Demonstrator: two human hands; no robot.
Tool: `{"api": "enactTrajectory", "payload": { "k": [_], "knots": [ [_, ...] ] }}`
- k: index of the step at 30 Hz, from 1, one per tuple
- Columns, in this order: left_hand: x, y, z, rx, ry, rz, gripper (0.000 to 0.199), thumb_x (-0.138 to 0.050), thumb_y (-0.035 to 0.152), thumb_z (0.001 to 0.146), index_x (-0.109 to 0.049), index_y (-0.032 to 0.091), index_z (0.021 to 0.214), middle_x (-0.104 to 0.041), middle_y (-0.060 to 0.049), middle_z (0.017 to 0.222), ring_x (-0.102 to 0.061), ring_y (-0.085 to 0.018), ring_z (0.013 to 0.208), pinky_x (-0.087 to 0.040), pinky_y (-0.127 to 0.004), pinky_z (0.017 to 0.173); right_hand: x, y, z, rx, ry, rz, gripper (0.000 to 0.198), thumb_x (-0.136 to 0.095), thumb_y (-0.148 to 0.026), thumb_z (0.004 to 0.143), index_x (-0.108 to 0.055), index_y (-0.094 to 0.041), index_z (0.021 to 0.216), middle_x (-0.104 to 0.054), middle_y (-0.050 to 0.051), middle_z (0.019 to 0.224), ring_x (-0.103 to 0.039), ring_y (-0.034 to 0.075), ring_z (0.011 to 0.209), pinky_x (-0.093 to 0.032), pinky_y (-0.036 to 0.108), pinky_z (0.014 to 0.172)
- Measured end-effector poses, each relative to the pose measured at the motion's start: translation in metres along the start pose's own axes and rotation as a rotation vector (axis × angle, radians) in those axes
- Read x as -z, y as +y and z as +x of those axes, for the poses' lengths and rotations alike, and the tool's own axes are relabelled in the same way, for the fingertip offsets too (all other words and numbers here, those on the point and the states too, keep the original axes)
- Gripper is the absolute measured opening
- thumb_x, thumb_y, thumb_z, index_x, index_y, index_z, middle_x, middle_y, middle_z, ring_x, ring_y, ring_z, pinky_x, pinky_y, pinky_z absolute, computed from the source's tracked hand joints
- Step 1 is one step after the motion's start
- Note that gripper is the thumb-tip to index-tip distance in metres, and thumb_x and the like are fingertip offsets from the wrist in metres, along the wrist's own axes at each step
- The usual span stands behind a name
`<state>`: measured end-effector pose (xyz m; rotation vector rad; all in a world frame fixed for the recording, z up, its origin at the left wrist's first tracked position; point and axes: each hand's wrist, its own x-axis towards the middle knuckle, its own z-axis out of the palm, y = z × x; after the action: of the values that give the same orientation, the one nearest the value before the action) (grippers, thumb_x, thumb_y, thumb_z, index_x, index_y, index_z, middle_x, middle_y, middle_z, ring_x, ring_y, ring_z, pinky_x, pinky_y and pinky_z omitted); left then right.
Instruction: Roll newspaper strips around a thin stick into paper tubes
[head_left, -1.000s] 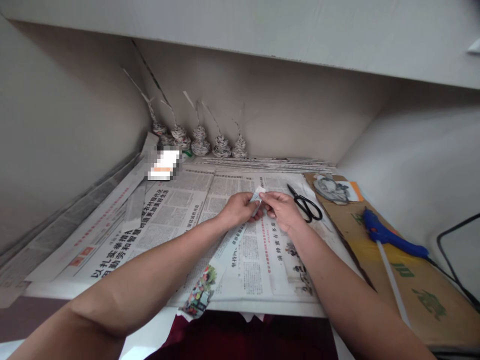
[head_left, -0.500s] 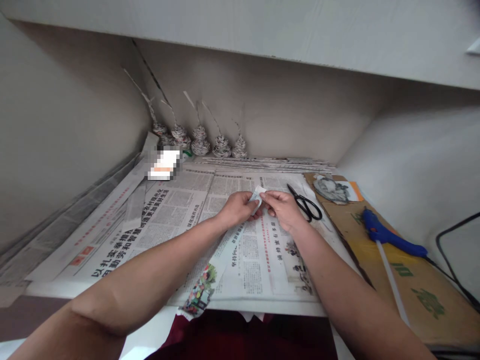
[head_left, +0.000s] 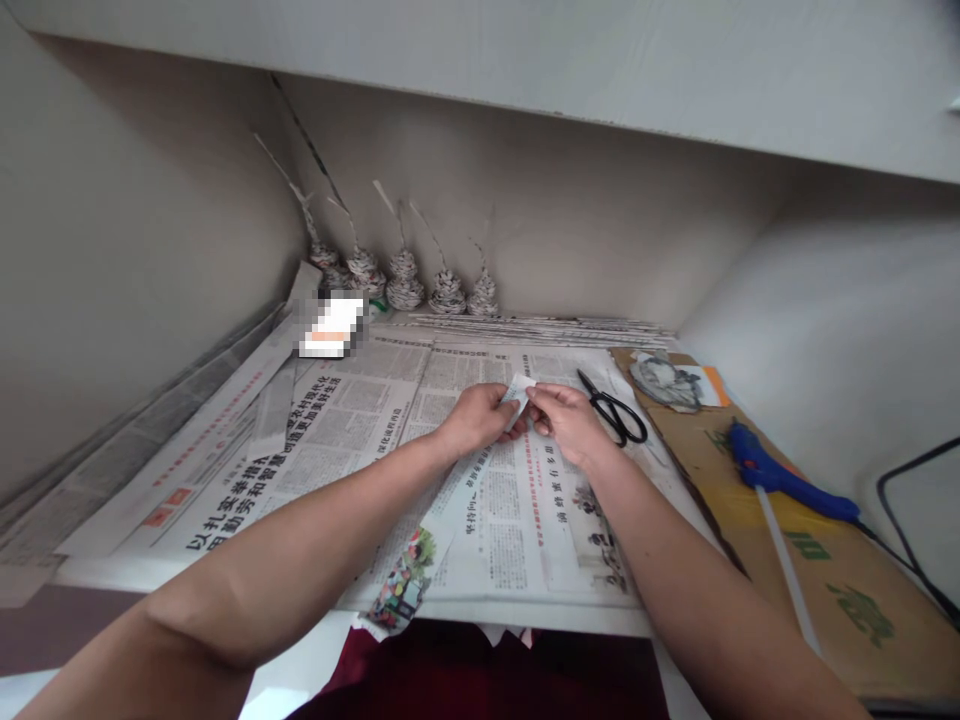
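A long strip of newspaper (head_left: 409, 590) slants from the table's front edge up to my hands, its lower end printed with a coloured picture. My left hand (head_left: 480, 415) is closed on the strip's upper end, whose pale tip pokes out above the thumb. Thumb and forefinger of my right hand (head_left: 559, 415) pinch the same end from the right side. Just right of that hand lies a pair of black-handled scissors (head_left: 616, 412). Spread newspaper sheets (head_left: 360, 400) cover the table under both hands.
Several gourd-shaped woven paper pieces (head_left: 405, 285) stand along the back wall beside rolled paper sticks (head_left: 555, 330). A pixelated bright phone-like object (head_left: 330, 328) is at back left. On cardboard (head_left: 810, 590) at right lies a blue glue gun (head_left: 787, 480). A shelf (head_left: 480, 60) overhangs the table.
My hands keep hold of the strip at almost the same spot; the right fingers have shifted slightly and more of the pale tip shows. The view has drifted a little.
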<state>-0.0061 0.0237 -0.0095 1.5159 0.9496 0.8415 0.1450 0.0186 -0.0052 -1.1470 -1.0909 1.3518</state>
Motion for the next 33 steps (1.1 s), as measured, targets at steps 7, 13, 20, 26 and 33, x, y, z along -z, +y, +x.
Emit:
{"api": "enactTrajectory", "payload": {
  "k": [7, 13, 20, 26, 33],
  "knots": [
    [-0.001, 0.008, -0.004, 0.025, 0.011, 0.022, 0.015, -0.052, 0.029, 0.079, -0.056, 0.015, 0.076, -0.066, -0.005, 0.069, -0.063, -0.014, 0.060, -0.051, -0.023, 0.053, 0.001, 0.004, 0.002, 0.017, 0.046, 0.021, 0.031, -0.077, -0.040, 0.057, -0.063, -0.014, 0.067, -0.045, -0.004, 0.046, -0.039, 0.007, 0.042, -0.021, 0.019, 0.034],
    [0.000, 0.007, -0.004, -0.010, 0.031, 0.133, 0.013, -0.054, 0.026, 0.075, -0.061, 0.015, 0.077, -0.067, -0.004, 0.070, -0.062, -0.013, 0.059, -0.049, -0.021, 0.055, -0.001, 0.001, 0.001, 0.001, 0.080, 0.030, 0.032, -0.080, -0.038, 0.055, -0.064, -0.014, 0.068, -0.046, -0.004, 0.047, -0.038, 0.007, 0.042, -0.020, 0.019, 0.033],
    [0.000, 0.012, -0.005, -0.046, 0.086, 0.255, 0.011, -0.060, 0.024, 0.069, -0.064, 0.015, 0.075, -0.068, -0.004, 0.069, -0.062, -0.015, 0.062, -0.048, -0.021, 0.057, -0.004, 0.000, -0.001, 0.008, 0.078, 0.052, 0.030, -0.080, -0.037, 0.055, -0.062, -0.014, 0.064, -0.046, -0.004, 0.047, -0.036, 0.006, 0.041, -0.017, 0.019, 0.034],
    [0.000, 0.011, -0.007, -0.057, 0.083, 0.217, 0.023, -0.058, 0.037, 0.075, -0.063, 0.015, 0.075, -0.067, -0.004, 0.065, -0.062, -0.014, 0.059, -0.048, -0.021, 0.055, -0.003, -0.001, -0.002, 0.022, 0.051, 0.027, 0.032, -0.079, -0.039, 0.056, -0.062, -0.015, 0.067, -0.047, -0.004, 0.049, -0.038, 0.006, 0.043, -0.020, 0.019, 0.034],
    [-0.001, 0.007, -0.004, -0.003, 0.046, 0.127, 0.028, -0.057, 0.042, 0.077, -0.061, 0.014, 0.075, -0.067, -0.005, 0.067, -0.061, -0.013, 0.055, -0.047, -0.020, 0.047, 0.004, -0.005, 0.000, 0.104, 0.052, 0.009, 0.033, -0.076, -0.041, 0.060, -0.067, -0.014, 0.078, -0.048, -0.003, 0.058, -0.039, 0.007, 0.048, -0.022, 0.020, 0.036]
  ]
}}
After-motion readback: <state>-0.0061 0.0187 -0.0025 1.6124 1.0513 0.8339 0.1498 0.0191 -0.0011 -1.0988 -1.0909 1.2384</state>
